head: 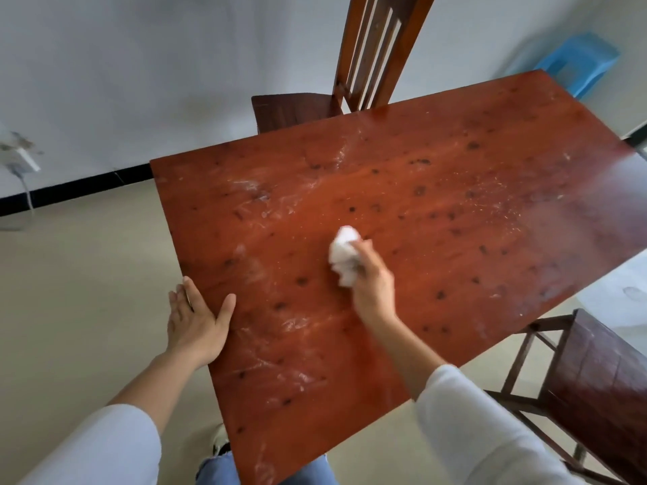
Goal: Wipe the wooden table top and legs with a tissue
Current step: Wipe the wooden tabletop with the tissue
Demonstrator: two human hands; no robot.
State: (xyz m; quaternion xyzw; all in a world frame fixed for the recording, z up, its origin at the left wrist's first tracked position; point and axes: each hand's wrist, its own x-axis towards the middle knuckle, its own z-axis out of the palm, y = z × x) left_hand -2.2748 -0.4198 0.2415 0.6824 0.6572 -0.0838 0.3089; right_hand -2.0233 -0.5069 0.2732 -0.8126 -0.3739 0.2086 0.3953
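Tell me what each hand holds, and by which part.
The right hand grips the crumpled tissue by its near end. The left hand holds nothing; it rests flat at the edge of the table top.

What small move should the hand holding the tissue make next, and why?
Probably sweep the tissue left across the table. The right hand grips it near the middle of the top, while whitish smears show to its left, towards the edge where the left hand rests flat.
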